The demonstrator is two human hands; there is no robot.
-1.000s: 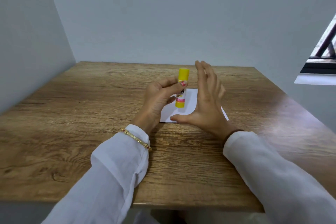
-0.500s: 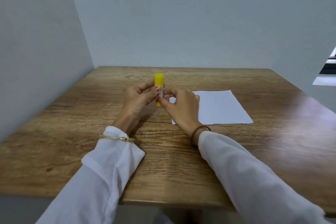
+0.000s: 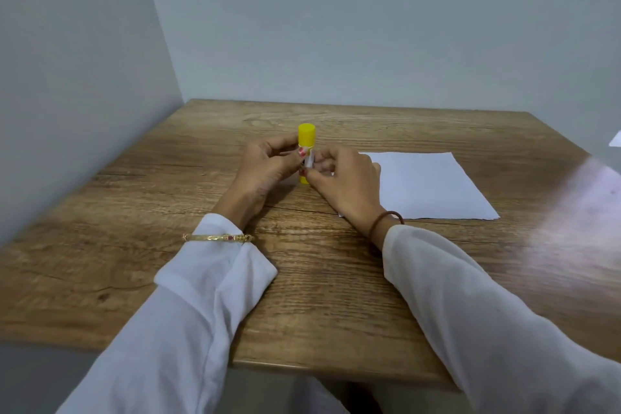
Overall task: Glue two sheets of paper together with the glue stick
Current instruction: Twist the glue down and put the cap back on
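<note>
Standing upright, cap-up: glue stick [image 3: 306, 135]

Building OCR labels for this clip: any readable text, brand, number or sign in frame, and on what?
None readable.
Yellow cylindrical glue stick: its label band is mostly covered by both hands (left hand, right hand); the visible sliver is too blurred to read.
White paper sheet: blank.
Wooden table: no markings.

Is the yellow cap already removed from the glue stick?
No, the yellow cap sits on top of the glue stick, which the left hand and right hand hold upright.
</note>
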